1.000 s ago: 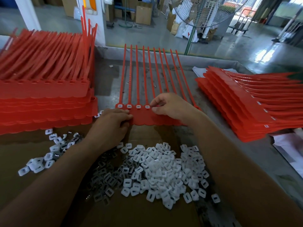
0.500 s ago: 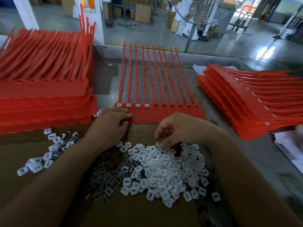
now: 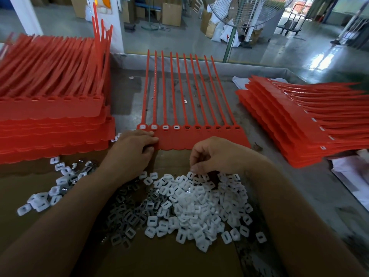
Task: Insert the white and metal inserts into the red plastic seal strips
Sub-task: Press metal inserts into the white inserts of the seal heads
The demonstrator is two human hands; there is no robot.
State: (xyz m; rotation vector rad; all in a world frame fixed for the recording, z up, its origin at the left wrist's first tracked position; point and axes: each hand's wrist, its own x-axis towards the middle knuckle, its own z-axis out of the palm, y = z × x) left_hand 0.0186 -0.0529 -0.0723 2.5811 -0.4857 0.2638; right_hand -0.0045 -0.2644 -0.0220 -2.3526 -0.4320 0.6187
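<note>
Whereas a second ago it was up at the fifth socket, the right hand point(image 3: 217, 154) now hangs over the pile of white inserts point(image 3: 199, 206) on the cardboard point(image 3: 179, 262). Its fingers point(image 3: 194, 168) are curled close together with the tips touching the topmost pieces; whether they pinch one I cannot tell. The left hand point(image 3: 131, 152) stays put, pressing the near left corner of the red seal strip sheet point(image 3: 199, 136), which lies flat on the counter point(image 3: 127, 92) with four filled sockets point(image 3: 159, 127).
</note>
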